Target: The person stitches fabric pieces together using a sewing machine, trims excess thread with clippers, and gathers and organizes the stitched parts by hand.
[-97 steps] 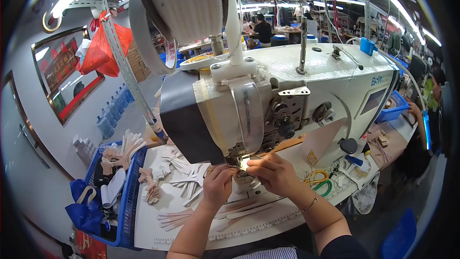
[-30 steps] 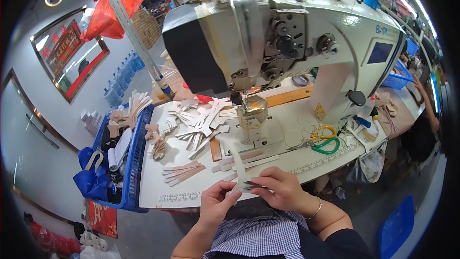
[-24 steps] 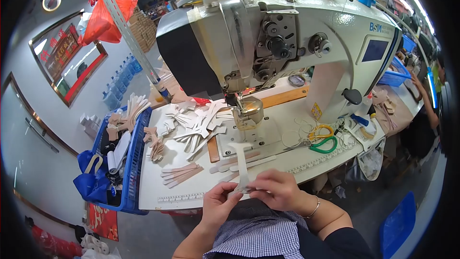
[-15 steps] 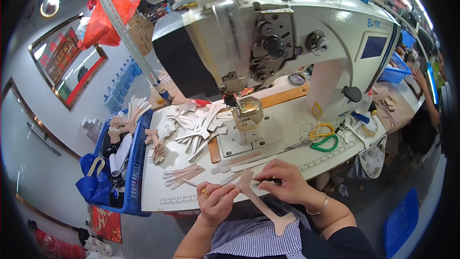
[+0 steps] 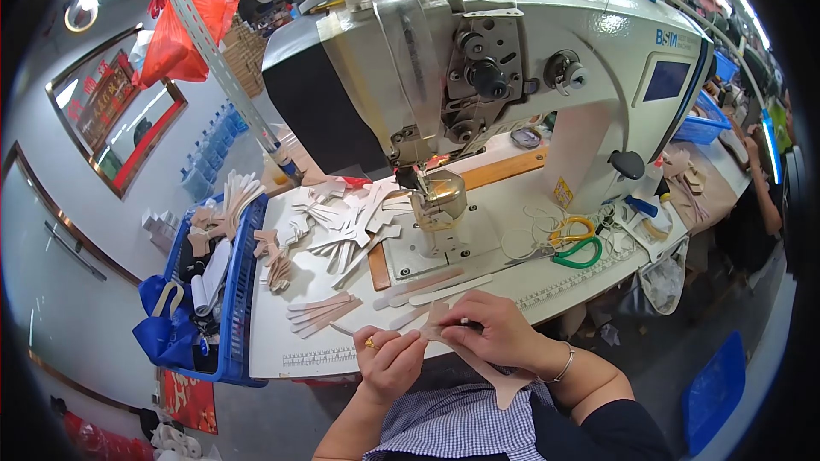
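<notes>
A beige, flat strip with forked ends (image 5: 510, 386), like cut leather or lining, hangs across my lap in front of the table edge. My left hand (image 5: 390, 362) is closed, its fingertips pinching the strip's upper end. My right hand (image 5: 494, 329) is closed over the same end, thumb and fingertips pressed to it close to the left fingertips. A small dark thing (image 5: 471, 323) shows between the right fingers; its kind is hidden. Just beyond the hands, long pale strips (image 5: 427, 287) lie before the sewing machine's (image 5: 491, 43) needle plate.
White and beige cut pieces (image 5: 354, 226) are heaped left of the needle. A blue basket (image 5: 243, 316) with more pieces stands at the table's left end. Green-and-yellow-handled scissors (image 5: 578, 252) lie right of the machine bed. A measuring tape (image 5: 581, 283) runs along the front edge.
My right hand has moved left and closed onto the strip's upper end, nearer my left hand. The strip's lower end has shifted slightly up. The camera view has shifted a little.
</notes>
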Available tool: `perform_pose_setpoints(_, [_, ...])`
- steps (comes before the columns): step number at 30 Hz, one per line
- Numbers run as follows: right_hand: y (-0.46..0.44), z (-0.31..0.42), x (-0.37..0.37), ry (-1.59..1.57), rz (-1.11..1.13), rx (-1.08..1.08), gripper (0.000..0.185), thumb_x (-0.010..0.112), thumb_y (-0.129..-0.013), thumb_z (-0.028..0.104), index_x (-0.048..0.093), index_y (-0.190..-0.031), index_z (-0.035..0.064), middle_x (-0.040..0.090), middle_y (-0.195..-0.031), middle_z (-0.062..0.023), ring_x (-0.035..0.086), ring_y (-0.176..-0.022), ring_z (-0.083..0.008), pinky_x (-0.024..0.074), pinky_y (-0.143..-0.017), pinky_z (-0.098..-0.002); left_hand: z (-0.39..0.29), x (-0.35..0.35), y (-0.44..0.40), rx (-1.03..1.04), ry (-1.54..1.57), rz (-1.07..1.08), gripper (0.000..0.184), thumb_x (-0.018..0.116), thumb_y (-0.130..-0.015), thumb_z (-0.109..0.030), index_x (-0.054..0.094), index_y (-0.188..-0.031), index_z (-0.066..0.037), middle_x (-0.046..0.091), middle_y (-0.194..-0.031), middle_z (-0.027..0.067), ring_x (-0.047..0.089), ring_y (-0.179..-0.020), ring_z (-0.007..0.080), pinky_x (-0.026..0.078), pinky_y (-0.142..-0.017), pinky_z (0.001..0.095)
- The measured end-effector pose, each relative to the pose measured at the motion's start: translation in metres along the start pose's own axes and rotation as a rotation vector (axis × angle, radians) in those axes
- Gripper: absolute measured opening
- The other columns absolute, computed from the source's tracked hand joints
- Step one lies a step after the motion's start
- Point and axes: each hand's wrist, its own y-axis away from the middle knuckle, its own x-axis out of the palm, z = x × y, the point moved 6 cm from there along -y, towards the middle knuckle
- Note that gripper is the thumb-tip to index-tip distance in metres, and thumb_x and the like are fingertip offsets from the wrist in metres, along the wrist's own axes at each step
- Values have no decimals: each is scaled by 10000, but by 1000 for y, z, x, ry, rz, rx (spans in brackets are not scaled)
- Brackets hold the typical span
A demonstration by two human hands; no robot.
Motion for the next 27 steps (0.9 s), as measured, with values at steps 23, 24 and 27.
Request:
perform_pose_setpoints(23, [40,-92,-40,732,-498,123,225,703,-699,129,633,-910,92,579,-902,-61,577,-831,-261,445,-726,-380,263,120,-50,-690,-297,544,321,696,-766,-320,689,-877,-19,671,-914,140,638,-866,281,506,-747,367])
perform_pose_setpoints(24, [38,-91,-41,731,-496,118,225,703,-699,129,633,-910,92,579,-902,-61,577,-831,-261,445,-726,-380,263,135,-60,-826,-248,679,418,683,-761,-395,674,-930,-13,644,-1004,169,605,-952,315,488,-807,394])
perform_pose_setpoints(27, [34,-87,-39,754,-452,50,229,701,-694,129,633,-909,92,582,-907,-61,559,-880,-269,420,-785,-398,253,167,-63,-918,-257,779,525,664,-761,-474,648,-1008,-11,627,-1065,205,588,-1002,351,475,-855,426])
